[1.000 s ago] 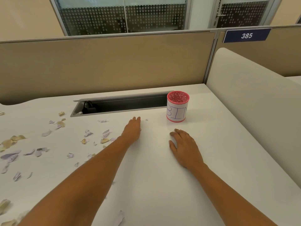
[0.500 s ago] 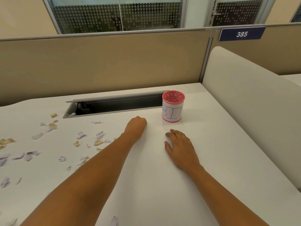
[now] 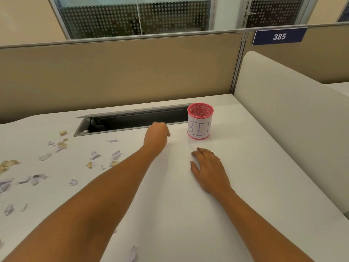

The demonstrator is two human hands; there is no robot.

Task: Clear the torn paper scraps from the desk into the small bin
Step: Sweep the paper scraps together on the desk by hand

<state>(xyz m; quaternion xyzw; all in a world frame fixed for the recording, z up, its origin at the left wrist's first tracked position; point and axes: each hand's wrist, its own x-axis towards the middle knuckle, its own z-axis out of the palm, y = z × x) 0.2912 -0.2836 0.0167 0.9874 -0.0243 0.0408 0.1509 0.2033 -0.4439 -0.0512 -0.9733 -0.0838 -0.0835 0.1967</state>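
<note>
Near the pink paper-wrapped cylindrical bin (image 3: 200, 127) the left grip (image 3: 156, 138) is curled, whether grasping anything I cannot tell, while the right grip (image 3: 208, 168) lies released on the white worktop (image 3: 264, 178).

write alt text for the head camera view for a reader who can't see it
A person's left hand, fingers curled, reaches toward a small pink bin on a white desk, while the right hand lies flat nearby. Torn paper scraps litter the desk to the left.

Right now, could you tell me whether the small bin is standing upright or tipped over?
Upright: the small bin stands on its base on the desk, pink rim facing up.
</note>
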